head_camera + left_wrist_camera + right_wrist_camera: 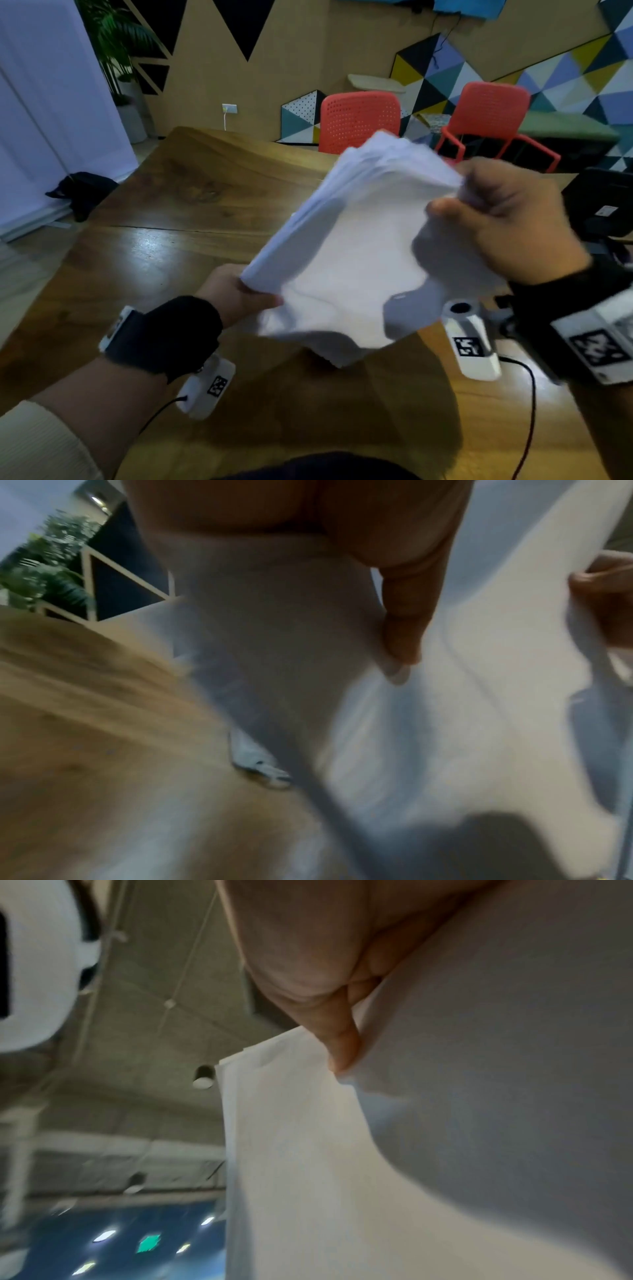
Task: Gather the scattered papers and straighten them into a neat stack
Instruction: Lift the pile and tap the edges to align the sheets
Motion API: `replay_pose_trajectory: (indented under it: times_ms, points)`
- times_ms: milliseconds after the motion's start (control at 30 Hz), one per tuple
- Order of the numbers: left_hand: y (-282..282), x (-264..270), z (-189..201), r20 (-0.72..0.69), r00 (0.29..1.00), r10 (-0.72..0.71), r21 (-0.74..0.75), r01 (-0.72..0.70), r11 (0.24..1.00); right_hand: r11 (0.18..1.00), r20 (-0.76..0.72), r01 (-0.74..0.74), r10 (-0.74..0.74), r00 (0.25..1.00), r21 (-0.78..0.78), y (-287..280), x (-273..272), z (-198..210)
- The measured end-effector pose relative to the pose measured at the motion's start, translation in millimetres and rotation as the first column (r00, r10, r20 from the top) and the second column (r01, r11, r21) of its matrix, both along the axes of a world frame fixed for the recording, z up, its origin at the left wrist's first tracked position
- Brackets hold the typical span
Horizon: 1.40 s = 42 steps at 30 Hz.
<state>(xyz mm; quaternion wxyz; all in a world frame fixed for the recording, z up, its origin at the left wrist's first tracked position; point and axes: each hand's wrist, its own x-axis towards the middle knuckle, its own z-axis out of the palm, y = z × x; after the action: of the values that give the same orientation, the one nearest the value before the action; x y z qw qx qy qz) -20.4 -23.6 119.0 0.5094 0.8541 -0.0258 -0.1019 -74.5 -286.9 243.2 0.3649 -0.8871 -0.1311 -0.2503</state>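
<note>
Wooden table [144, 260] fills the head view, glossy and grained, with two red perforated chairs [359, 120] behind it. Above it the papers [349, 253], a white, slightly fanned sheaf, hang tilted between both hands: the left hand [236, 294] grips the near lower corner, the right hand [507, 219] pinches the far upper edge.

Left wrist view: fingers [400, 631] curl against the blurred sheets.

Right wrist view: a finger [339, 1042] pinches the sheaf's uneven edge beneath a concrete ceiling [154, 1042].
</note>
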Motion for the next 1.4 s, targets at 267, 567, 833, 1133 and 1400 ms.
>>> replay_pose_trajectory:
  times_ms: [267,567,833,1133,1400]
  points:
    - [12,22,-14,-0.239,0.971,-0.006,-0.686,-0.164,0.709,0.732,-0.136,0.229,-0.186,0.973,0.641,-77,-18,-48]
    - [-18,18,8,-0.002,0.934,0.357,-0.579,-0.292,0.761,0.684,0.039,0.161,-0.268,0.963,0.711,-60,-23,-83]
    - [-13,-5,-18,-0.005,0.967,0.254,-0.368,-0.238,0.899,0.552,-0.252,0.224,-0.026,0.967,0.803,-49,-29,-161]
    - [-5,5,-11,0.087,0.954,0.286,-0.453,-0.217,0.864,0.462,-0.168,0.128,0.046,0.985,0.878,-53,-21,-144]
    - [2,16,-14,0.191,0.967,0.167,-0.528,-0.042,0.848,0.507,-0.345,0.258,0.085,0.935,0.823,-57,-17,-174]
